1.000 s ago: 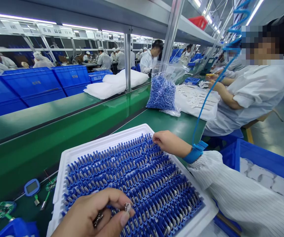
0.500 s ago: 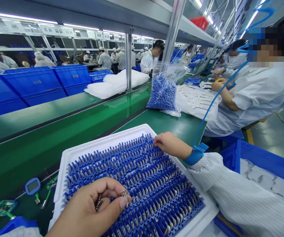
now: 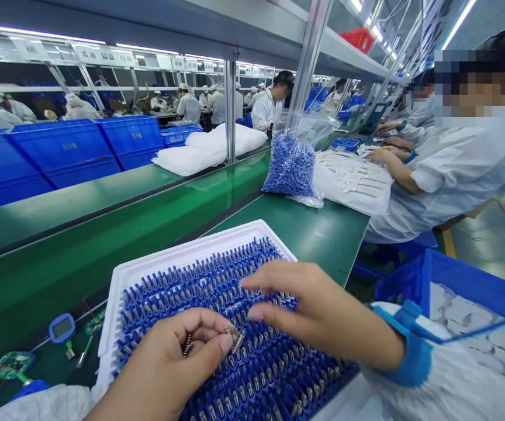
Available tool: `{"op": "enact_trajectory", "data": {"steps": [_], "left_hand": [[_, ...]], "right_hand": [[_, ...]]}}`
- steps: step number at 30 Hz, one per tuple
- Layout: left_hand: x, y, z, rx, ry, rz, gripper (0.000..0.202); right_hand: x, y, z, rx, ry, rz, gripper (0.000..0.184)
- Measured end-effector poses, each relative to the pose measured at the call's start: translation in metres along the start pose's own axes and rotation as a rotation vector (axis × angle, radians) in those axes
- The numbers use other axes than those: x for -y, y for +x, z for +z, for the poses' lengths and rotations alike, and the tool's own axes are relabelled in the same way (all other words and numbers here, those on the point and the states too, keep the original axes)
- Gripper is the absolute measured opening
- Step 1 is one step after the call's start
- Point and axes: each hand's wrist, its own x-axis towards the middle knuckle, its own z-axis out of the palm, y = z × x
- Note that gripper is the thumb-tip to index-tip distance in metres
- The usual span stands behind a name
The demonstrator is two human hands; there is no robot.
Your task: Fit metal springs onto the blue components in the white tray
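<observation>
Between thumb and forefinger, my left hand pinches small metal springs, and more are curled in its palm. My right hand hovers close by with thumb and fingers apart, nothing visible between them. A blue wrist strap with a cord circles the right wrist. Below both hands lies a white foam tray, packed with rows of small blue plastic parts, many with metal springs standing in them. My hands hide part of the rows.
Behind the tray stands a clear bag of blue parts. Small digital meters and a green circuit board lie at left. A co-worker sits at right, near a blue bin. A metal post rises behind the bench.
My right hand has come from the tray's far right corner toward my left hand, and its fingers have spread. The left hand has shifted slightly right, still holding springs.
</observation>
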Motion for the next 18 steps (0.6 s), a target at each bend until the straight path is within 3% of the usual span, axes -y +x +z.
{"op": "enact_trajectory", "data": {"steps": [3, 7, 11, 14, 17, 18], "left_hand": [[0.006, 0.000, 0.003, 0.064, -0.141, -0.085, 0.022], [0.014, 0.001, 0.004, 0.141, -0.217, -0.264, 0.029], [0.008, 0.000, 0.004, 0.061, -0.225, -0.255, 0.022], [0.003, -0.001, -0.003, -0.063, -0.254, -0.256, 0.017], [0.010, -0.003, -0.023, -0.136, -0.268, -0.254, 0.013], [0.016, -0.004, -0.034, -0.149, -0.254, -0.242, 0.013]], "right_hand": [[0.024, -0.008, 0.017, 0.045, 0.239, -0.007, 0.023], [0.031, -0.020, 0.040, -0.109, 0.303, 0.101, 0.008], [0.032, -0.027, 0.033, -0.156, 0.260, -0.034, 0.017], [0.009, -0.022, 0.005, -0.167, 0.096, -0.062, 0.019], [-0.040, -0.011, -0.022, -0.195, -0.229, 0.152, 0.014], [-0.058, -0.007, -0.028, -0.126, -0.323, 0.242, 0.017]]}}
